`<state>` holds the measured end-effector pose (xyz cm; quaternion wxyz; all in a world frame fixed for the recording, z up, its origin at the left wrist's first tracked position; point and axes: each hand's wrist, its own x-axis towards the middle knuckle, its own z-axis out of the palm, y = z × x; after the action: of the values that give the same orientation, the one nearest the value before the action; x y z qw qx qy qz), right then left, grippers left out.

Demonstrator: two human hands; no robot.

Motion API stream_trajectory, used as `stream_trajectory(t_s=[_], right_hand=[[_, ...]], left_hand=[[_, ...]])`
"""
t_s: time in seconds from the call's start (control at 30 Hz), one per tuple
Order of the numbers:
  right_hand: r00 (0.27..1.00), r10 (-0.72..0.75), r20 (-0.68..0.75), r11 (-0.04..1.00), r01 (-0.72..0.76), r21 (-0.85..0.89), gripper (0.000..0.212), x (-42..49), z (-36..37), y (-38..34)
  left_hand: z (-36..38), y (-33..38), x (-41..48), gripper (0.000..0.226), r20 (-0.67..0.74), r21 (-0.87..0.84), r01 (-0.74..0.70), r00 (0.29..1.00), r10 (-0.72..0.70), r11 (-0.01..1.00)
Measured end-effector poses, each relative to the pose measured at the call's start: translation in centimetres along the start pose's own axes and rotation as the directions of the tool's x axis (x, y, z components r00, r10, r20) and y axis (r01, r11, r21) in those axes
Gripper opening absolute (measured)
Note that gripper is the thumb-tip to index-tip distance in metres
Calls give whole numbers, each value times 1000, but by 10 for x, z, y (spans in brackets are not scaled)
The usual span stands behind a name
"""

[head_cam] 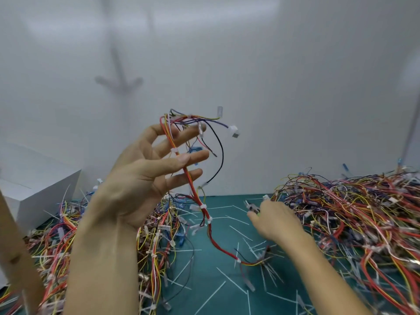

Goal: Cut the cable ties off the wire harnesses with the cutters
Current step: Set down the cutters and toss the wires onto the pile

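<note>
Head view: left hand (145,176) pinches harness (193,187) aloft, ties (203,206) exposed; right hand (276,218), 4 o'clock, grips cutters (252,208).

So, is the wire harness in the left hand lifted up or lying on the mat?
Mostly lifted. The left hand holds the wire harness up in the air between thumb and fingers; only its lower end trails onto the green mat.

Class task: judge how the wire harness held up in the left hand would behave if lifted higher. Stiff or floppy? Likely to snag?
Probably floppy: the wire harness sags from the left hand in curves down to the green mat. Probably light, since loose fingers hold it. Its tail may snag on the cut ties lying there.
</note>
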<state>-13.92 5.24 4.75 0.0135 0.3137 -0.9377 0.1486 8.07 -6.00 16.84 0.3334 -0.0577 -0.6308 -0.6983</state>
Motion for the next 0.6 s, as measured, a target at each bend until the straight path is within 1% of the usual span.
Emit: stream_trajectory(t_s=[0.1, 0.2, 0.33, 0.43, 0.5, 0.6], right_hand=[[996, 18, 85, 998, -13, -61, 42, 0, 16, 0], [992, 27, 122, 994, -13, -110, 44, -1, 31, 2], [992, 73, 107, 984, -54, -172, 56, 0, 48, 6], [995, 70, 69, 972, -52, -229, 55, -1, 57, 6], [997, 55, 62, 965, -37, -261, 53, -1, 60, 4], [994, 37, 102, 957, -7, -289, 53, -2, 59, 1]], left_hand=[[3, 9, -7, 45, 63, 67, -53, 997, 49, 996], [7, 11, -10, 47, 113, 112, -68, 992, 56, 991], [10, 13, -11, 43, 188, 133, -90, 980, 64, 987], [14, 11, -9, 40, 227, 135, -93, 972, 61, 987], [16, 9, -7, 39, 248, 164, -103, 967, 60, 981], [19, 4, -5, 39, 260, 222, -110, 964, 50, 969]])
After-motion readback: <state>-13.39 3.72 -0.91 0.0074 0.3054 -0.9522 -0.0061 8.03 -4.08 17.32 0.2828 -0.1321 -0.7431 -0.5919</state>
